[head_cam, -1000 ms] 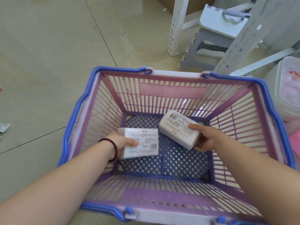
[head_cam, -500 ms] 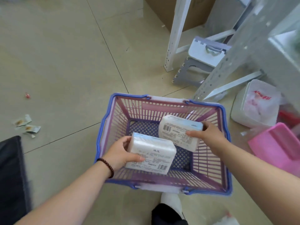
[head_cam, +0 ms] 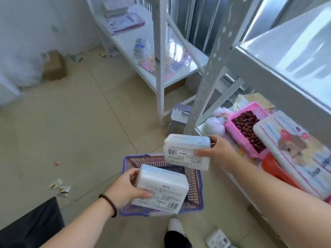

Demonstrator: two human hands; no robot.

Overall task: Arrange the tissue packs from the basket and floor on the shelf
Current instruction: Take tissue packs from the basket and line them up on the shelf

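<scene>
My left hand [head_cam: 125,188] grips a white tissue pack [head_cam: 161,188] by its left end, held above the purple and blue basket [head_cam: 195,185] on the floor. My right hand [head_cam: 217,151] holds a second white tissue pack [head_cam: 187,152], barcode side facing me, higher and to the right, near the grey shelf upright [head_cam: 213,68]. What shows of the basket's inside holds no packs. Another tissue pack [head_cam: 217,240] lies on the floor by my foot. The white upper shelf board [head_cam: 293,56] is at the right.
The low shelf at the right holds a pink basket of red dates [head_cam: 246,129], a dog-print box [head_cam: 293,154] and white yarn balls [head_cam: 215,125]. A folded step stool [head_cam: 180,115] stands by the white rack leg [head_cam: 160,68]. Wrappers [head_cam: 60,187] litter the floor.
Both hands lifted their tissue packs out of the basket and raised them toward the shelf. My view rose from the basket to take in the shelves.
</scene>
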